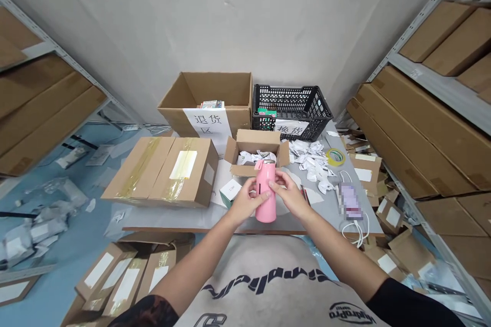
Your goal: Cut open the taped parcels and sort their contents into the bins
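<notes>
A pink insulated bottle (266, 204) stands upright between my two hands, in front of my chest near the table's front edge. My left hand (247, 198) grips its left side, the thumb across the front. From the right, my right hand (288, 193) closes round it, thumb also on the front. Just behind the bottle is an open cardboard box (258, 138) with crumpled white paper (249, 157) inside. A small white and green box (230, 191) sits by my left wrist, partly hidden by that hand.
Taped cartons (161, 168) occupy the table's left. A large open carton (169, 112) and a black plastic crate (320, 120) stand along the back. On the right lie loose crumpled paper (312, 161), yellow tape (335, 157) and a phone (350, 200) with a white cable. Shelves of boxes flank both sides.
</notes>
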Tool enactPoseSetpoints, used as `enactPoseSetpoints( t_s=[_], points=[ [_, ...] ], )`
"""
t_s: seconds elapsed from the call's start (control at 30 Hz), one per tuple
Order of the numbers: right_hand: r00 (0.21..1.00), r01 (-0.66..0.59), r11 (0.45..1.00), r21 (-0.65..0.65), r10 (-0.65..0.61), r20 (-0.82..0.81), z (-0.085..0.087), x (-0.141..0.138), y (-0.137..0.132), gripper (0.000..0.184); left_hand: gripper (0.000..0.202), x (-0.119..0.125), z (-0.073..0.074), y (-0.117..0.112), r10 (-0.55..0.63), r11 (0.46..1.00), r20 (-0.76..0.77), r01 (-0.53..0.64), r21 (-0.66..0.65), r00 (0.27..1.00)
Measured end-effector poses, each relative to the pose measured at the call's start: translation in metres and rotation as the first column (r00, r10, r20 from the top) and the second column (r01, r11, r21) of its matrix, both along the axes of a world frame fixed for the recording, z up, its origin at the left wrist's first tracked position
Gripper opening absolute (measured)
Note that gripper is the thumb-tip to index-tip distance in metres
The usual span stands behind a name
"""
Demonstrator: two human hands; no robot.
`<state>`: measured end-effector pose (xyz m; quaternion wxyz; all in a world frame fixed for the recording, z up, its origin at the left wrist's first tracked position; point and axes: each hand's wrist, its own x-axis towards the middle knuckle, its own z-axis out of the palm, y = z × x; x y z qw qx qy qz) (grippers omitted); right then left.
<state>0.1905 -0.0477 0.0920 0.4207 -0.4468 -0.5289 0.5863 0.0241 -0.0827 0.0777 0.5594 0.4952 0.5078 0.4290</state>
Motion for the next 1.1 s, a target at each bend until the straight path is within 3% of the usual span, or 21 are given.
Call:
enactPoseSetpoints(
  t_s=[0.1, 0.2, 0.3, 0.47, 0.57, 0.73, 0.9, 1.1],
  points=[
    [0.998, -0.062, 0.996, -0.058, 0.063, 0.005, -0.006, 0.001, -0.006, 0.054, 0.056, 0.001, 0.001, -0.002, 0.051, 0.995, -0.212, -0.031, 0.095, 0.976],
    [0.998, -0.029, 0.997, -0.066, 0.025, -0.063, -0.011, 0.002, -0.007, 0.062, 0.059, 0.002, 0.006, -0.006, 0.018, 0.987, -0.281, 0.028, 0.159, 0.960],
    [0.991, 0.066, 0.995, -0.077, -0.074, -0.113, -0.012, 0.005, -0.004, 0.056, 0.061, 0.000, 0.009, -0.006, -0.025, 0.989, -0.182, 0.051, 0.137, 0.983],
    [0.986, 0.031, 0.998, -0.056, -0.040, -0.164, -0.006, 0.008, 0.000, 0.037, 0.055, -0.004, 0.007, 0.001, -0.157, 0.987, 0.177, 0.162, -0.014, 0.972],
    [0.995, -0.006, 1.000, -0.029, 0.003, -0.095, -0.002, 0.009, 0.003, 0.031, 0.053, -0.006, 0.003, 0.005, -0.092, 0.989, 0.296, 0.121, -0.082, 0.951],
    [0.997, -0.050, 0.996, -0.073, 0.045, -0.069, -0.003, 0.012, 0.004, 0.035, 0.050, -0.007, -0.003, 0.007, 0.009, 0.982, 0.432, 0.074, -0.176, 0.902],
    [0.997, -0.083, 0.996, 0.014, 0.083, 0.004, -0.011, 0.006, 0.000, 0.046, 0.056, 0.001, 0.000, 0.009, 0.109, 0.990, 0.395, -0.066, -0.122, 0.912],
    [0.967, -0.129, 0.986, 0.103, 0.102, 0.232, -0.021, 0.004, 0.004, 0.083, 0.043, 0.005, 0.009, 0.004, 0.202, 0.973, 0.328, -0.151, -0.175, 0.923]
  ],
)
